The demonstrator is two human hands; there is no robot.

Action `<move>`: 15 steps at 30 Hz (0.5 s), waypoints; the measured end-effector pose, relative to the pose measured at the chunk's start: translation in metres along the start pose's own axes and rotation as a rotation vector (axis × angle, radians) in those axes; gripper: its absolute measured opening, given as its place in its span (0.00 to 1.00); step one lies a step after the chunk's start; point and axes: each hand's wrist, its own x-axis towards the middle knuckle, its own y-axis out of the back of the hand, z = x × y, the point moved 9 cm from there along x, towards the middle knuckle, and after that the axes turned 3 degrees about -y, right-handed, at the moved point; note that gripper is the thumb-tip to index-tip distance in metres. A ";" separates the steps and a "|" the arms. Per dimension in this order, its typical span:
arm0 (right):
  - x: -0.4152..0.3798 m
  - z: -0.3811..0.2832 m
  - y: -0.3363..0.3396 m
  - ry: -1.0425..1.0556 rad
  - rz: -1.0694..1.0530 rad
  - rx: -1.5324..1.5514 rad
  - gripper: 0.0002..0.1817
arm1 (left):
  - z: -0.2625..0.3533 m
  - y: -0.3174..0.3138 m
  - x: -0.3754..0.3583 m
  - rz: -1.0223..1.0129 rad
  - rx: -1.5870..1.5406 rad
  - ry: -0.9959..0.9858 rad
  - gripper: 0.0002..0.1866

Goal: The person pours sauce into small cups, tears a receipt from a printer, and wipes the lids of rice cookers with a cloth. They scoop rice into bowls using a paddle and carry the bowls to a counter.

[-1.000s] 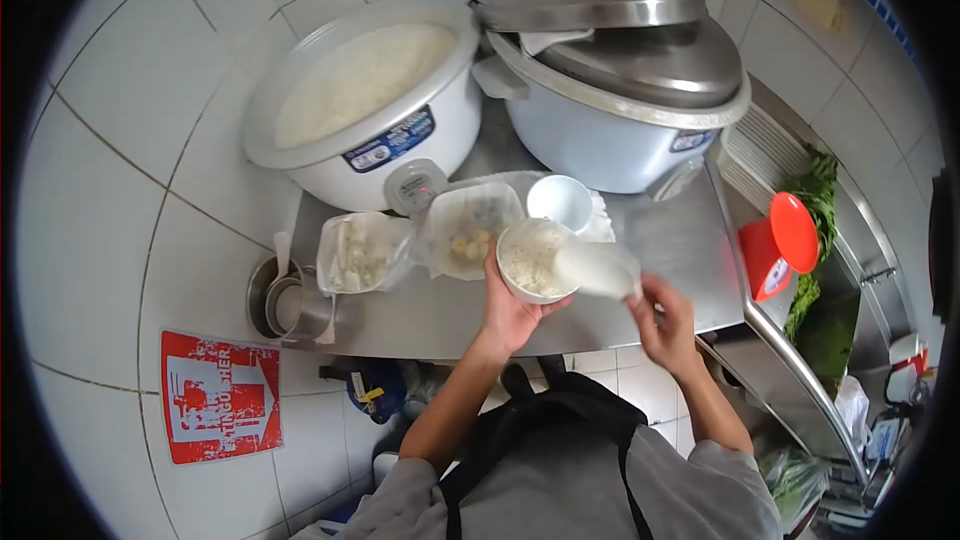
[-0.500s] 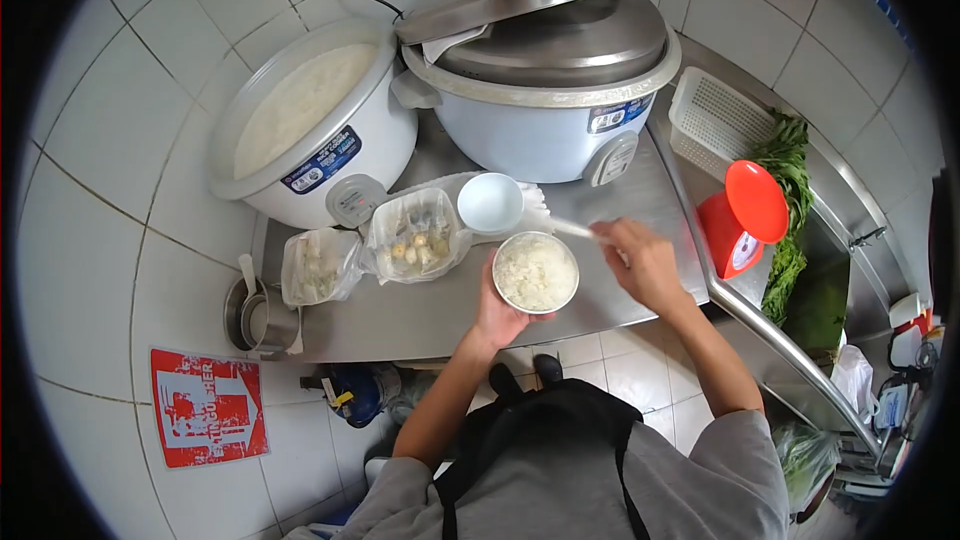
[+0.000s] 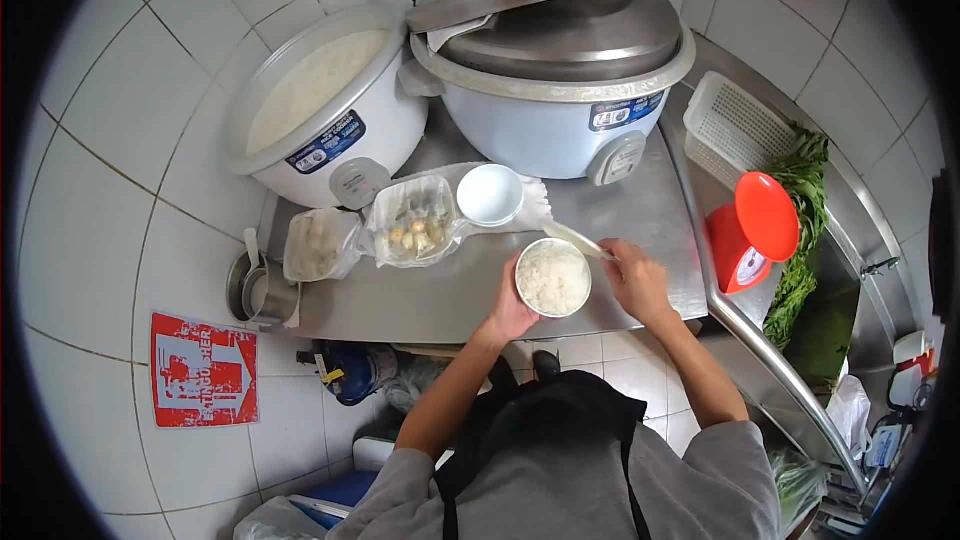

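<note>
My left hand (image 3: 505, 306) is wrapped round the side of a small bowl (image 3: 589, 280), which is heaped with white cooked rice (image 3: 553, 277). Closed on the handle of a white rice paddle (image 3: 578, 239), my right hand (image 3: 638, 280) is to the right of this bowl. The paddle's blade slants up and left, overlapping the bowl's far rim in this view. Just beyond, a second pale bowl (image 3: 490, 196) with nothing in it stands beside a white glove-like item (image 3: 537, 204) on the steel counter (image 3: 630, 215).
At the back left, an uncovered rice cooker (image 3: 394, 140) is full of rice; a larger lidded cooker (image 3: 540, 130) stands right of it. Plastic-wrapped tubs (image 3: 412, 230) and a metal pot (image 3: 268, 295) sit at left. A red scale (image 3: 735, 245), basket (image 3: 725, 120) and greens (image 3: 795, 270) are at right.
The rice bowl and my left hand have shifted slightly right. My right hand has come down a little, and the paddle now slants along the bowl's far rim.
</note>
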 end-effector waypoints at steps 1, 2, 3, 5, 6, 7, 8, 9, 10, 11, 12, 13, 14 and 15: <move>-0.003 -0.017 0.004 0.137 0.036 -0.091 0.11 | -0.002 0.001 0.002 0.001 0.000 0.002 0.36; -0.009 -0.032 0.007 0.274 0.072 -0.181 0.11 | -0.007 0.003 0.003 -0.008 -0.038 0.034 0.36; -0.015 -0.035 0.009 0.301 0.097 -0.224 0.12 | -0.012 0.004 0.005 -0.018 -0.076 0.067 0.36; -0.023 -0.028 0.011 0.268 0.158 -0.175 0.11 | -0.016 0.006 0.013 -0.016 -0.113 0.087 0.37; -0.026 -0.022 0.012 0.238 0.211 -0.124 0.11 | -0.019 0.007 0.017 -0.008 -0.156 0.105 0.38; -0.028 -0.016 0.004 0.248 0.209 -0.125 0.11 | -0.022 0.006 0.022 -0.008 -0.160 0.097 0.38; -0.023 0.023 -0.013 -0.045 0.090 0.335 0.12 | -0.027 0.007 0.028 0.013 -0.109 0.106 0.39; -0.027 0.050 -0.039 -0.346 -0.042 0.787 0.14 | -0.031 0.009 0.033 0.035 -0.058 0.115 0.41; -0.028 0.053 -0.041 -0.333 -0.051 0.784 0.14 | -0.031 0.009 0.039 0.036 -0.063 0.100 0.41; -0.029 0.058 -0.041 -0.357 -0.021 0.852 0.15 | -0.033 0.008 0.042 0.025 0.082 0.126 0.43; -0.032 0.064 -0.041 -0.386 0.008 0.920 0.17 | -0.036 0.009 0.043 0.018 0.226 0.157 0.45; -0.032 0.072 -0.039 -0.373 0.022 0.884 0.17 | -0.036 0.016 0.047 0.083 0.345 0.192 0.45; -0.031 0.074 -0.038 -0.363 0.012 0.881 0.17 | -0.031 0.009 0.051 0.087 0.338 0.180 0.45; -0.030 0.078 -0.036 -0.379 0.026 0.864 0.17 | -0.023 0.009 0.054 0.152 0.479 0.141 0.41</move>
